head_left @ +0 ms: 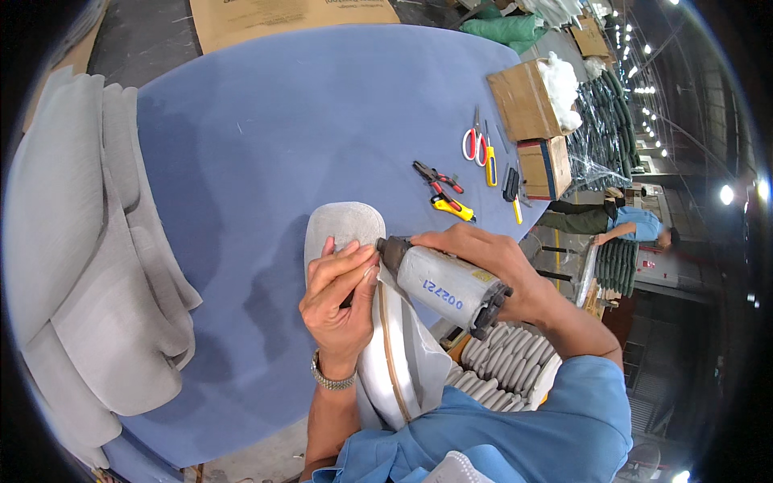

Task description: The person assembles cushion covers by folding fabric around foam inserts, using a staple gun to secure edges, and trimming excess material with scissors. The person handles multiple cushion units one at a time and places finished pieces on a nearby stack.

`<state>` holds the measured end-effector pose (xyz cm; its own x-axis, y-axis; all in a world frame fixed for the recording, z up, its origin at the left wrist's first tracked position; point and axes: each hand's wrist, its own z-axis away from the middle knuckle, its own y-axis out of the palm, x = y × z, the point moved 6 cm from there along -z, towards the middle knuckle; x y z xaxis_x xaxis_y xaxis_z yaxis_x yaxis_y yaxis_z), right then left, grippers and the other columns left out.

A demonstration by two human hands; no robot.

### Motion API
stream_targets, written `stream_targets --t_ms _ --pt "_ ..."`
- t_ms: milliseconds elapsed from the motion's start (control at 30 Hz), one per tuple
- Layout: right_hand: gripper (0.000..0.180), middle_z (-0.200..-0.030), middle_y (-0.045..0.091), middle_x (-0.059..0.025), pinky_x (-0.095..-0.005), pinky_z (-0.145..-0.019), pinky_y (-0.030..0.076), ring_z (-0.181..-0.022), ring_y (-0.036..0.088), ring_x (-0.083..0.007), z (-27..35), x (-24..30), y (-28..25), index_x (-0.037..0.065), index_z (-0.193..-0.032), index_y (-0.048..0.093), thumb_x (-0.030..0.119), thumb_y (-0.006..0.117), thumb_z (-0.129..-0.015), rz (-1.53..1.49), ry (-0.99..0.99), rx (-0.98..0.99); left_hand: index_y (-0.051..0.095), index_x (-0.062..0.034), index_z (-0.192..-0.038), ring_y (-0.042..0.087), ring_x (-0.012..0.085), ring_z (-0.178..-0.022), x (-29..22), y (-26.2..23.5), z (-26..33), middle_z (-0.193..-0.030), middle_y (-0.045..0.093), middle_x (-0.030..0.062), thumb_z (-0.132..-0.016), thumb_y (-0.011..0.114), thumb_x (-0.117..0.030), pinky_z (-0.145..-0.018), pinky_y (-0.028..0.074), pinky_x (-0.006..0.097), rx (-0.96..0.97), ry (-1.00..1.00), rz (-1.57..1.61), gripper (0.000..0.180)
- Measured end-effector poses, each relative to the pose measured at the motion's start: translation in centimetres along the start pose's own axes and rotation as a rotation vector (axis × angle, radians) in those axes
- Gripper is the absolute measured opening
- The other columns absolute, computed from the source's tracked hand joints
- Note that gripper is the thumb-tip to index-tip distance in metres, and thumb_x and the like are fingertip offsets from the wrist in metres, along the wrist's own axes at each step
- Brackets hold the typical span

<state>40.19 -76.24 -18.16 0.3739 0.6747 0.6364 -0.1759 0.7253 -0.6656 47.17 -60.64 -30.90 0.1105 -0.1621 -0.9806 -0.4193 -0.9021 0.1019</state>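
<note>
A: Packages? 
B: Open brown carton (525,101) with white stuffing at the desk (266,145) far right edge; smaller box (545,167) beside it.
A: Tool axis? 
B: Grey power tool (443,283), blue-marked label, nose pointing left onto grey padded piece (354,233).
A: Hands? 
B: Right hand (491,262) wrapped shut around tool; left hand (342,294) fingers curled, pinching at the nose.

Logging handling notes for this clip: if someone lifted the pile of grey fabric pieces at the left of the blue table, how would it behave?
The grey fabric pieces would probably sag: their edges already droop over the blue table rim. They look thick and padded, so likely light for their bulk. Loosely stacked, the layers may slide apart.
</note>
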Motion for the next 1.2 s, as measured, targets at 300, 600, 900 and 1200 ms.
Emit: stream_targets --t_ms 300,600,900,1200 --pt "0.067 -0.125 0.067 -0.016 -0.0368 -0.096 0.052 -0.112 0.068 -0.0335 -3.1 -2.0 -1.0 0.004 -0.136 0.056 0.01 0.078 -0.074 -0.051 -0.053 0.118 0.08 -0.0044 -0.102 0.073 0.0236 -0.1 0.3 0.7 -1.7 -0.104 0.077 0.0071 -0.084 0.078 0.001 -0.109 0.049 0.047 0.095 -0.031 -0.025 0.018" --pt "0.068 -0.122 0.067 -0.0143 -0.0371 -0.096 0.052 -0.111 0.069 -0.0323 -2.8 -1.4 0.1 0.007 -0.135 0.054 0.012 0.078 -0.072 -0.098 -0.036 0.103 0.08 0.0012 -0.086 0.069 0.0224 -0.075 5.9 4.8 -11.6 -0.076 0.075 0.0117 -0.11 0.045 -0.038 -0.078 0.053 0.036 0.253 -0.187 0.053 0.057" --pt "0.071 -0.126 0.067 -0.0149 -0.0371 -0.097 0.052 -0.113 0.069 -0.0323 -2.4 -1.7 -0.1 0.005 -0.137 0.055 0.014 0.079 -0.071 0.019 0.033 0.055 0.069 -0.0006 -0.076 0.063 0.0403 -0.074 6.7 5.6 -7.4 -0.078 0.068 0.0185 -0.109 0.036 -0.032 -0.073 0.048 0.049 0.457 -0.253 -0.018 0.056" --pt "0.071 -0.127 0.068 -0.0148 -0.0381 -0.097 0.053 -0.113 0.069 -0.033 -3.6 -2.4 -0.8 0.004 -0.137 0.057 0.014 0.079 -0.07 0.038 0.05 0.129 0.066 -0.0019 -0.074 0.058 0.0357 -0.07 6.5 5.5 -7.4 -0.073 0.064 0.0148 -0.108 0.041 -0.026 -0.069 0.044 0.046 0.362 -0.112 -0.085 0.048"
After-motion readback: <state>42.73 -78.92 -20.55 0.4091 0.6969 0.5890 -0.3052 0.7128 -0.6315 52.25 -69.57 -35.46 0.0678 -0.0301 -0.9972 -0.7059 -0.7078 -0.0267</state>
